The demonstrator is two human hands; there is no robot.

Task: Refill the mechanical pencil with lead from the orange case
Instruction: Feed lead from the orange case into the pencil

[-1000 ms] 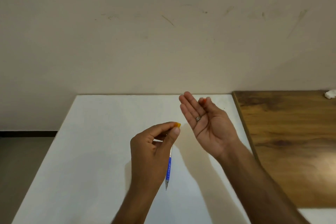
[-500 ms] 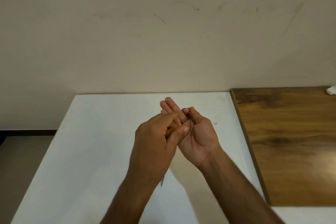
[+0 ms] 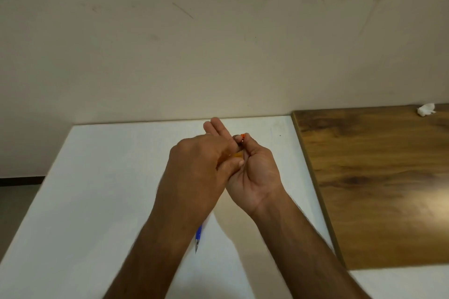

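My left hand (image 3: 199, 170) is closed around the orange lead case (image 3: 237, 155), of which only a sliver shows between thumb and fingers. It is pressed against the upturned palm of my right hand (image 3: 255, 177). My right thumb and forefinger pinch a small orange-red cap (image 3: 243, 137). The blue tip end of the mechanical pencil (image 3: 198, 235) pokes out below my left wrist, point downward. Its upper part is hidden, and I cannot tell whether my left hand holds it or it lies on the table. No lead is visible.
Both hands hover over a white table (image 3: 109, 177). A brown wooden table (image 3: 376, 177) adjoins it on the right, with a crumpled white tissue (image 3: 425, 109) at its far edge. A beige wall stands behind.
A second ago the hands were apart, my right palm open. My left hand has moved right and up with the case, onto my right palm, and my right fingers have curled in.
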